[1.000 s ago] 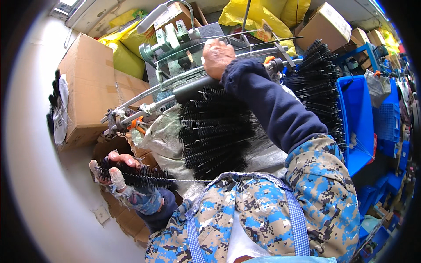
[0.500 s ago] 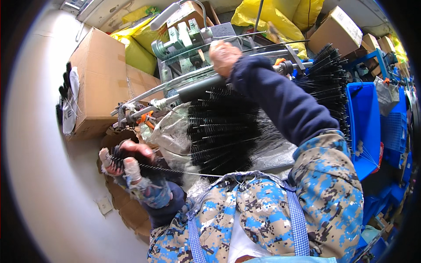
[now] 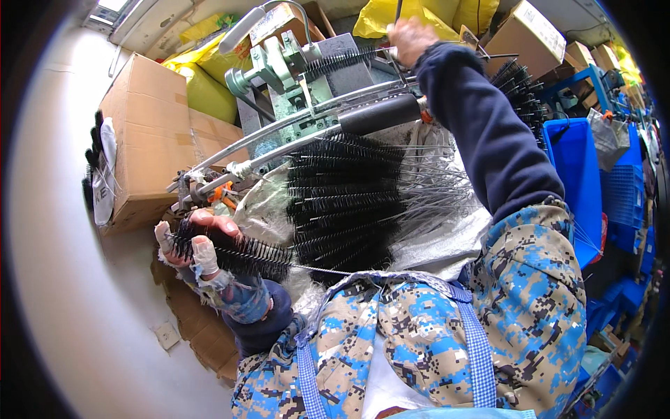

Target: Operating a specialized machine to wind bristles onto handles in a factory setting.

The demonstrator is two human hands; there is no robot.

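The left hand point(image 3: 192, 244), clamped on a black bottle brush point(image 3: 241, 255), has drawn nearer the pile of brushes point(image 3: 349, 199), while the right hand point(image 3: 410, 38) now grips the machine point(image 3: 300, 77) lever farther off.

Pale floor point(image 3: 63, 293) fills the left of the frame; cardboard boxes point(image 3: 150, 140) and yellow sacks point(image 3: 209, 91) crowd the top, blue crates point(image 3: 579, 174) the right.
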